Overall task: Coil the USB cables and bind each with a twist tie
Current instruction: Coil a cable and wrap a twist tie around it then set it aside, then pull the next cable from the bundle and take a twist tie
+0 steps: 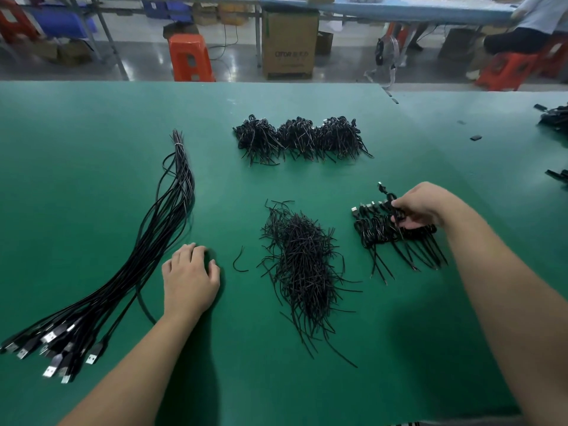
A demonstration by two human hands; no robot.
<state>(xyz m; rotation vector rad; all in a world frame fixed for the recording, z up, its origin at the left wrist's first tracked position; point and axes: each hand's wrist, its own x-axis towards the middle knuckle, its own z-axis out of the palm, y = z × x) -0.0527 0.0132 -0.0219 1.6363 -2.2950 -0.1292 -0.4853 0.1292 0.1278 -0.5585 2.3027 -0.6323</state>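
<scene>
Head view, right hand (421, 207) pinching coiled cable (395, 210), left hand (189, 279) flat

Bright overhead light, soft shadows, warped edges

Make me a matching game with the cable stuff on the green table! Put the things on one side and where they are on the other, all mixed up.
Things:
1. Long bundle of straight black USB cables
2. Loose heap of thin black twist ties
3. Far row of coiled black cable bundles
4. Single stray black twist tie

Places:
A. Just right of the left hand
B. Middle of the table, between the hands
C. Left side, plugs nearest the person
D. Back of the table, middle

Pairs: 1-C, 2-B, 3-D, 4-A
</scene>
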